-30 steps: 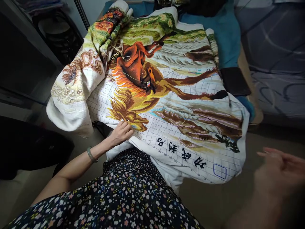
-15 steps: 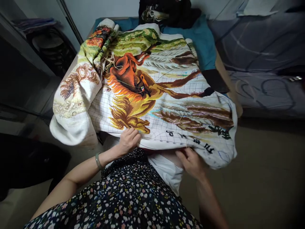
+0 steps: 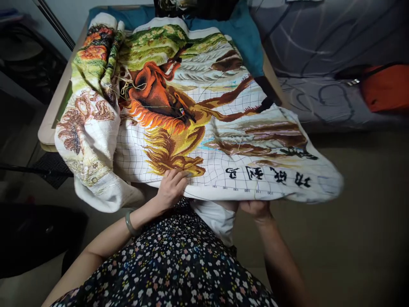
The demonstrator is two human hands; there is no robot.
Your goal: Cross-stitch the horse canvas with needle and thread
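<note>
A large cross-stitch cloth spreads over the table, stitched with a golden horse, brown streaks and black characters on a printed grid. My left hand is closed over its near edge, just below the horse's head. Under the near edge, further right, is my right hand; the cloth covers its fingers. Above that hand the cloth's right corner lies lifted and flat. Loose yellow threads lie tangled near the rolled part of the cloth at left. A small needle minder-like piece rests on the dark stitching.
The table's pale edge shows at left, with a teal cloth under the stitching. A dark bundle sits at the back. To the right stands a grey patterned sofa with an orange bag.
My right hand has gone from the near edge to beneath the cloth. The right corner has spread outward, and the black characters now show more flatly. My left hand keeps its grip.
</note>
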